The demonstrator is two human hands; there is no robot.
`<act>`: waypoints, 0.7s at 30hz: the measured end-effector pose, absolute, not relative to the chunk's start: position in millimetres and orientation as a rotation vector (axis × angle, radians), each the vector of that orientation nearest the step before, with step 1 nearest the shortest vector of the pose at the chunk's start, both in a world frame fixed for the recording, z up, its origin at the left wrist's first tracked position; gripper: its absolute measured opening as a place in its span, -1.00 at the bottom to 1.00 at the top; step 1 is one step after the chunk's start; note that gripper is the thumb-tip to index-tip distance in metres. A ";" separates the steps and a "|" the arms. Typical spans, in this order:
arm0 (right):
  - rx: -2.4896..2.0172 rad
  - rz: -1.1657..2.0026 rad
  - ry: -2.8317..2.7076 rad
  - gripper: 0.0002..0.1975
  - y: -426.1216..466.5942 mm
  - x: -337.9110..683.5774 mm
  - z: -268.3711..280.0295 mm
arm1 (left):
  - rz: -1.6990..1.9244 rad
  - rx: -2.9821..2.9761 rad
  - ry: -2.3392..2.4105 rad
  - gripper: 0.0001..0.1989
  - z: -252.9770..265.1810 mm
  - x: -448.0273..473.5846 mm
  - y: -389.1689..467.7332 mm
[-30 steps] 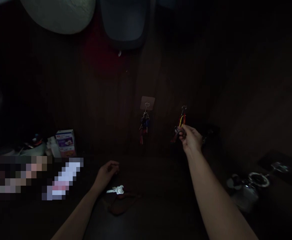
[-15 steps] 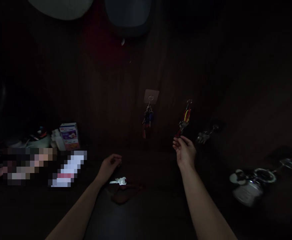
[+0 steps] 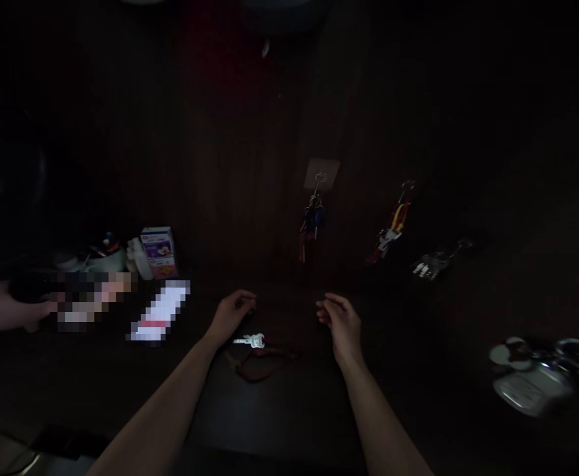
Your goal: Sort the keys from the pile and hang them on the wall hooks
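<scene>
My left hand (image 3: 231,316) rests low over the dark surface, its fingers loosely curled with no object visible in them. Just below it lies a silver key (image 3: 256,340), with a brownish strap (image 3: 256,379) looped beside it. My right hand (image 3: 342,325) is to the right of the key, fingers slightly bent and apart, holding nothing that I can see. Above it, a key bunch with a red and yellow cord (image 3: 391,233) hangs from a hook. Another key bunch (image 3: 312,219) hangs from a hook further left. Dim light hides fine detail.
More keys (image 3: 432,265) hang at the right, and a large metal key ring with tags (image 3: 535,387) is nearer. Stacked small boxes (image 3: 159,251), a white bottle (image 3: 141,259) and a blurred-out bright panel (image 3: 163,312) are at left. Another person's arm (image 3: 6,305) enters there.
My right hand has come down and left, away from the red and yellow corded keys, which now hang free. My left hand stays by the silver key. The view has shifted left and down.
</scene>
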State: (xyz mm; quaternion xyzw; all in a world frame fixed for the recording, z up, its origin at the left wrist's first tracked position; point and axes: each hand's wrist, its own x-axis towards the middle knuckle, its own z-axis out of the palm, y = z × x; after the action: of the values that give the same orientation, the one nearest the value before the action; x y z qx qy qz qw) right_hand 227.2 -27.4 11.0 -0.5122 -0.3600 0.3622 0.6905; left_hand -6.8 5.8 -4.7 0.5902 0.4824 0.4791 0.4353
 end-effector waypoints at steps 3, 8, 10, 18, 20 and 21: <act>-1.215 0.832 -0.978 -0.75 -29.0 219.8 0.0 | 1.206 1.474 1.193 -0.79 -4.8 -6.9 5.9; -1.239 0.674 -1.632 -0.89 -35.9 207.2 -2.9 | 1.204 1.481 1.198 -0.80 -4.6 -6.7 5.8; -1.208 0.598 -1.909 -0.92 -39.4 203.7 -3.1 | 1.203 1.483 1.201 -0.80 -4.8 -6.6 5.9; -1.233 0.495 -2.132 -0.95 -41.5 199.3 -7.5 | 1.108 1.671 1.206 -0.80 -5.4 -4.4 0.8; -1.236 0.501 -2.069 -0.92 -41.4 197.4 -4.3 | 1.045 1.796 1.174 -0.80 -3.3 -2.9 -3.6; -1.245 0.504 -2.021 -0.92 -41.3 196.2 -2.7 | 1.014 1.854 1.145 -0.79 -1.9 -2.0 -6.1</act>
State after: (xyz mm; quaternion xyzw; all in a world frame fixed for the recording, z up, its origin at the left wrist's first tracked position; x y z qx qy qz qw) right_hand 196.2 -41.3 -2.7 -0.4806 -0.7803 0.1944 0.3499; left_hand -2.0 -6.1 -1.9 0.7194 0.4444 0.3936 0.3606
